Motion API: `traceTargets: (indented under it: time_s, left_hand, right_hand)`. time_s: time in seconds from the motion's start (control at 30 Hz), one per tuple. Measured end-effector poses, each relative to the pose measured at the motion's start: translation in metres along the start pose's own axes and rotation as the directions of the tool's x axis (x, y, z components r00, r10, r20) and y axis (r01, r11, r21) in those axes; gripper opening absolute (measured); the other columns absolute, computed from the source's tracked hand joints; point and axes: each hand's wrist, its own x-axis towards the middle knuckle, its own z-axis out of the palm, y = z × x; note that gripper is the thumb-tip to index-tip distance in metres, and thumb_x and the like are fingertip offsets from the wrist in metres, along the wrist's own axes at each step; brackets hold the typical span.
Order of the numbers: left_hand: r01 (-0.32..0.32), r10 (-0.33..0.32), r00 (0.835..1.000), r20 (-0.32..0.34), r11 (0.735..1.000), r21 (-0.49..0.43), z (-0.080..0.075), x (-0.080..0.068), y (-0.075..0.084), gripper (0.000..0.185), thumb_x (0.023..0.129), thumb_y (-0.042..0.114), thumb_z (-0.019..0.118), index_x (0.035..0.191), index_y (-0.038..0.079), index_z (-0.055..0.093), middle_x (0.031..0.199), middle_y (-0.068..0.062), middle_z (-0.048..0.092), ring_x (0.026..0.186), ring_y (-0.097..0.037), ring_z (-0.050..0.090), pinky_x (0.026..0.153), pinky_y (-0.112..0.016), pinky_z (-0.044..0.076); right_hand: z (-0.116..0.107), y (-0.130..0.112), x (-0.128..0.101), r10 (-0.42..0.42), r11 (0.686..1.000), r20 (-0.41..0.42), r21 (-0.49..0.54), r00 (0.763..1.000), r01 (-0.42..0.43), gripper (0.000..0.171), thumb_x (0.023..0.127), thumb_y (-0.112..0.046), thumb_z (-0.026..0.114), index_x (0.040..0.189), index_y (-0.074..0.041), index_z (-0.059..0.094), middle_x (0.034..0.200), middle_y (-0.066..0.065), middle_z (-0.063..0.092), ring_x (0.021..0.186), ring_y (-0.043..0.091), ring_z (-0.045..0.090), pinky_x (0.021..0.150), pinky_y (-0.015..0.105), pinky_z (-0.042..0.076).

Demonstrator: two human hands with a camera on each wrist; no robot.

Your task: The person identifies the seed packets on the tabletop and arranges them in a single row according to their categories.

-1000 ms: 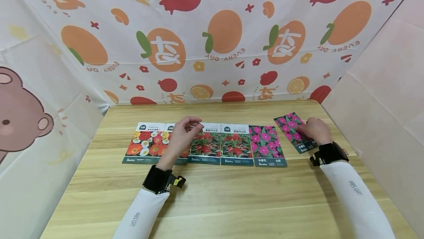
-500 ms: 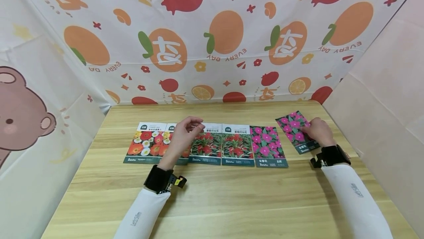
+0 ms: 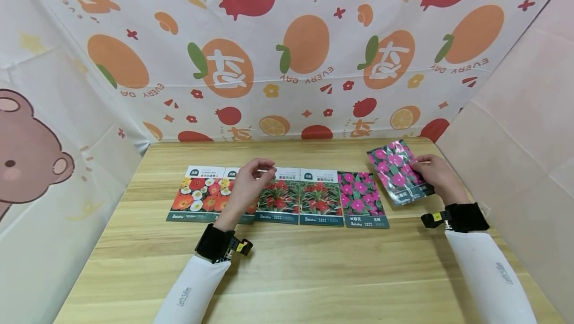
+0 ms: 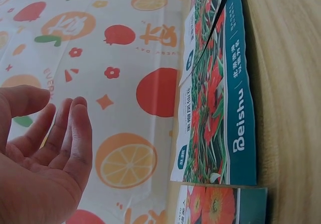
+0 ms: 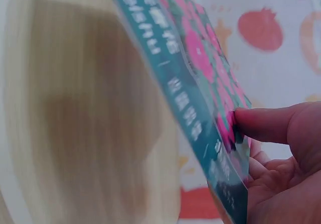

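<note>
My right hand (image 3: pixel 436 174) pinches the right edge of a pink-flowered seed packet (image 3: pixel 396 169), thumb on its printed front. In the right wrist view this packet (image 5: pixel 200 68) is tilted and lifted off the table, casting a shadow beneath. My left hand (image 3: pixel 250 182) hovers, fingers loosely bent and holding nothing, above a row of packets. From left, the row has two orange-and-white poppy packets (image 3: pixel 197 197), two red-flowered packets (image 3: pixel 320 197) and another pink-flowered packet (image 3: pixel 363 199). Part of the second poppy packet is hidden by my left hand.
A wooden table (image 3: pixel 305 274) bears the row of packets. Behind it hangs a fruit-print cloth (image 3: pixel 305 89). Pale walls stand at both sides, the left wall (image 3: pixel 45 244) showing a bear print.
My right hand has raised the pink-flowered packet from the table and tilted it, bringing it slightly toward the row. The left hand and the row stay where they were.
</note>
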Motion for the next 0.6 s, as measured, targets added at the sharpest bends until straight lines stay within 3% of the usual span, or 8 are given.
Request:
traceTargets:
  time_s: [0.1,0.2,0.23,0.4,0.47,0.6]
  left_hand:
    - [0.012,-0.012,1.000,-0.008,1.000,-0.004,-0.001,0.003,-0.018,0.047,0.103,0.043,0.064,0.139,0.014,0.060,0.127,0.002,0.064,0.110,-0.018,0.064,0.086,-0.035,0.058]
    - [0.016,-0.016,1.000,-0.003,1.000,-0.016,0.000,0.001,-0.018,0.048,0.102,0.045,0.064,0.139,0.015,0.060,0.127,0.003,0.064,0.110,-0.017,0.064,0.087,-0.035,0.058]
    - [0.017,-0.017,1.000,0.004,1.000,-0.019,0.001,-0.001,-0.013,0.047,0.102,0.046,0.064,0.138,0.016,0.060,0.126,0.002,0.064,0.110,-0.017,0.065,0.087,-0.034,0.058]
    - [0.096,-0.094,0.994,0.062,0.995,-0.032,0.010,-0.016,0.061,0.034,0.107,0.025,0.061,0.136,0.007,0.061,0.127,-0.015,0.064,0.106,-0.028,0.068,0.087,-0.035,0.058]
    - [0.151,-0.147,0.986,0.083,0.987,-0.051,0.018,-0.018,0.082,0.030,0.107,0.017,0.060,0.133,0.002,0.061,0.125,-0.020,0.064,0.106,-0.037,0.068,0.090,-0.041,0.058]
    - [0.242,-0.219,0.962,0.161,0.960,-0.143,0.036,-0.016,0.083,0.032,0.106,0.013,0.060,0.134,-0.002,0.059,0.124,-0.026,0.062,0.111,-0.047,0.065,0.098,-0.051,0.055]
  right_hand:
    - [0.015,-0.016,-0.006,-0.032,0.997,0.005,0.074,0.999,0.032,0.056,0.109,-0.032,0.052,0.142,0.013,0.042,0.107,0.017,0.060,0.074,0.009,0.061,0.063,0.029,0.056]
    - [0.035,-0.031,-0.012,-0.050,0.985,0.018,0.166,0.999,0.047,0.054,0.108,-0.030,0.054,0.142,0.011,0.042,0.101,0.011,0.065,0.072,0.008,0.064,0.063,0.029,0.058]
    - [0.043,-0.036,-0.014,-0.055,0.979,0.023,0.196,0.998,0.050,0.053,0.108,-0.030,0.055,0.142,0.010,0.042,0.099,0.008,0.066,0.072,0.007,0.065,0.063,0.028,0.058]
    - [0.077,-0.059,-0.025,-0.094,0.940,0.074,0.334,0.993,0.065,0.047,0.108,-0.028,0.056,0.139,0.006,0.042,0.099,0.007,0.068,0.077,0.011,0.069,0.067,0.029,0.060]
    - [0.089,-0.067,-0.029,-0.111,0.926,0.085,0.371,0.990,0.072,0.044,0.108,-0.026,0.057,0.136,0.005,0.043,0.098,0.006,0.069,0.077,0.012,0.070,0.066,0.030,0.060]
    - [0.108,-0.079,-0.035,-0.133,0.914,0.102,0.397,0.986,0.083,0.039,0.108,-0.024,0.059,0.133,0.003,0.045,0.093,0.003,0.068,0.074,0.013,0.068,0.064,0.028,0.058]
